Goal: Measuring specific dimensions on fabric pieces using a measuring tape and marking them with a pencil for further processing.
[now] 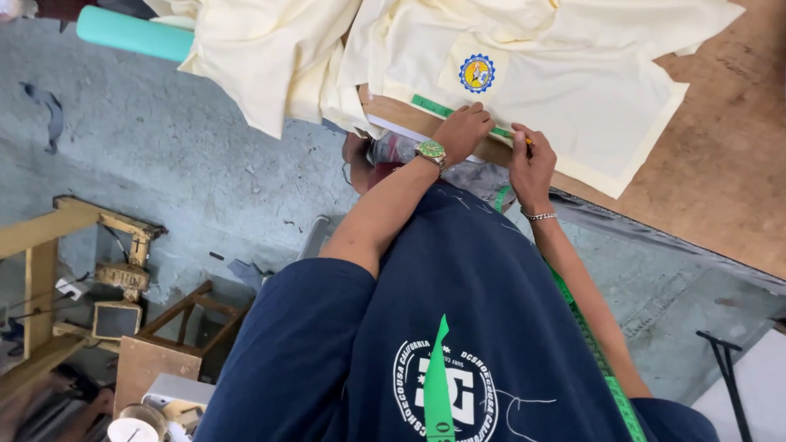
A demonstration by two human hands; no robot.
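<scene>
Now your two hands work one pale yellow cotton shirt: left hand pressing one green measuring tape flat, right hand pinching one yellow pencil.

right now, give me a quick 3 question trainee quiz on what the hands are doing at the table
1. True or false: the left hand presses a green ruler onto the pale yellow shirt.
2. What does the right hand hold? A) scissors B) a thin yellow pencil-like marker C) an iron
3. Fill in: the left wrist wears a ____.

Key: 1 true; 2 B; 3 watch. Both hands work at the shirt's hem, near the edge of the wooden table. A green tape measure hangs over the person's dark blue top.
</scene>
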